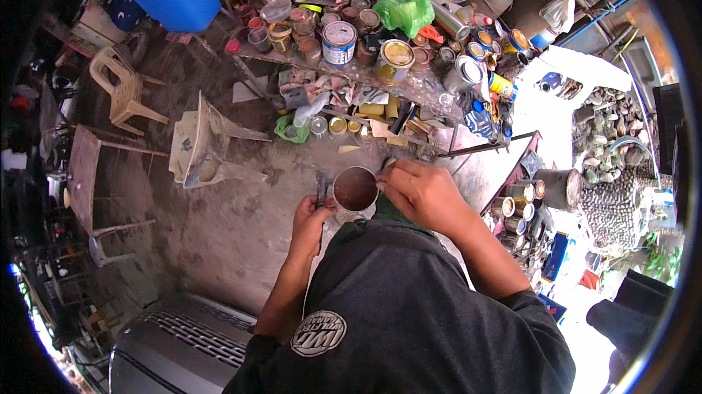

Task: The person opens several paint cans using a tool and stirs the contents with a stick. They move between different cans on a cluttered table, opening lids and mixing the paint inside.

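A round, light-rimmed cup [356, 191] with a reddish-brown inside is in front of my body, its mouth facing up. My left hand [311, 220] is closed at the cup's left side, around a dark, handle-like piece [322, 188] whose kind I cannot make out. On the opposite side, my right hand [417, 188] has its fingers pinched together at the rim. Whatever those fingertips hold, if anything, is hidden by the hand.
A cluttered bench [431, 94] ahead carries several paint cans [339, 42] and a green plastic bag [404, 12]. To the left are a broken plastic chair [191, 138], a beige chair [124, 87] and a small table [84, 175]. A grey car part [183, 343] lies lower left; cans [519, 207] stand right.
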Demonstrator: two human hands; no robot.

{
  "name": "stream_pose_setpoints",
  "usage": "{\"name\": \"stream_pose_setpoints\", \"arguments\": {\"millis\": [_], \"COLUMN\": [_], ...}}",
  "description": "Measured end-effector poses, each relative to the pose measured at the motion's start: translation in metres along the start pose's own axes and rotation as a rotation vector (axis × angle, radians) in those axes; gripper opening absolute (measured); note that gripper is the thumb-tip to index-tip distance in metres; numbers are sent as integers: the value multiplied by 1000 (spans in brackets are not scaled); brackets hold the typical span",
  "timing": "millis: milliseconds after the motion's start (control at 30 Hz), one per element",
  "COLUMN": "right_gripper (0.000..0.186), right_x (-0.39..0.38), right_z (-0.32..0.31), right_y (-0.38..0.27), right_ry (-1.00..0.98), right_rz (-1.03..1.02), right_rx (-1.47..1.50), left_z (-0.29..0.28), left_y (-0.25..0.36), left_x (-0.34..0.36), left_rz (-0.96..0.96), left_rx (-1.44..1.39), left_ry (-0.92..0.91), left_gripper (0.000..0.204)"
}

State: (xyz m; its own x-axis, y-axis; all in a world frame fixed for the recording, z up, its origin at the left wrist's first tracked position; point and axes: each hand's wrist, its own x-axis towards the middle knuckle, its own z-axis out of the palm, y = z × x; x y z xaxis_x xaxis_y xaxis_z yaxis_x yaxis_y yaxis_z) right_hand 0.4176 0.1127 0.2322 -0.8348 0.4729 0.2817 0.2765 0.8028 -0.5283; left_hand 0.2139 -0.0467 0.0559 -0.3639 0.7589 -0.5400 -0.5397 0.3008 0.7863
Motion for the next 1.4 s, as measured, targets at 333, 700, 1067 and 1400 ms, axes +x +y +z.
{"name": "stream_pose_setpoints", "arguments": {"millis": [333,700,1067,1400], "right_gripper": [12,13,12,13], "right_x": [2,3,-3,-4], "right_z": [15,19,12,6], "right_y": [3,-1,-4,0], "right_ry": [-71,-63,-177,-128], "right_rz": [-31,-51,-1,51], "right_rx": [-21,78,74,32], "left_z": [-7,-11,-15,-11], "left_y": [-18,-19,-17,-12], "left_x": [-1,0,2,4], "left_rz": [-105,-142,-135,-108], "left_rx": [35,40,88,138], "left_ry": [-29,-49,-71,-81], "left_gripper": [32,31,31,34]}}
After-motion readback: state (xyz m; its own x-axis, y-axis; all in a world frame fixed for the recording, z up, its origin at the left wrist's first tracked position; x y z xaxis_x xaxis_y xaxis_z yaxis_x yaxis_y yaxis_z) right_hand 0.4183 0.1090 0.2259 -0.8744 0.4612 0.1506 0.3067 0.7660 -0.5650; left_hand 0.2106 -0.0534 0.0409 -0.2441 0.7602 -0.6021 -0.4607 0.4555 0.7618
